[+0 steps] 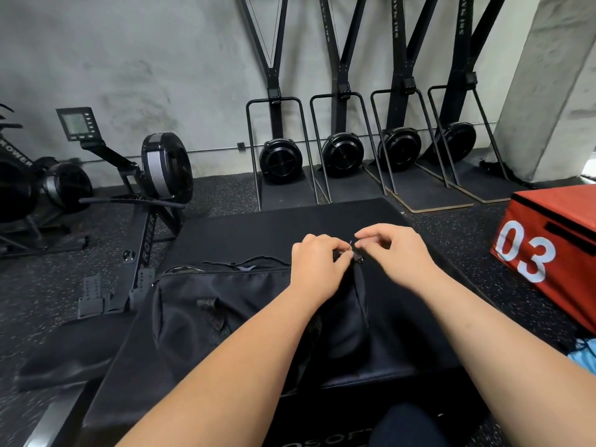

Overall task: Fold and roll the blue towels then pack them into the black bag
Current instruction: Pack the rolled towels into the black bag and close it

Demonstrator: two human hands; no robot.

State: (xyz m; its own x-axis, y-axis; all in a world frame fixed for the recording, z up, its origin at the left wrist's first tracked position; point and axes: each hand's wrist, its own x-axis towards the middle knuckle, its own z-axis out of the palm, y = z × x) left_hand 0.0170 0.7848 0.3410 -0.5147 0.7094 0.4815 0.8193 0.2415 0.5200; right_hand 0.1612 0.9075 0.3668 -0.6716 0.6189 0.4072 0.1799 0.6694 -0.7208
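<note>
Black bag (225, 304) lying on the padded surface (258, 227); blue towel (585, 353) at far right edge. Left hand (317, 262) grips the bag's end; right hand (392, 253) fingers pinch, apparently, the zip pull (357, 258). Keep fabric taut; draw straight along the teeth.

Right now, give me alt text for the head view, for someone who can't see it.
Two hands meet at the end of a black bag on a padded box: the left hand grips the bag, the right hand pinches the zip pull. A red box marked 03 stands to the right; gym machines line the wall.
</note>
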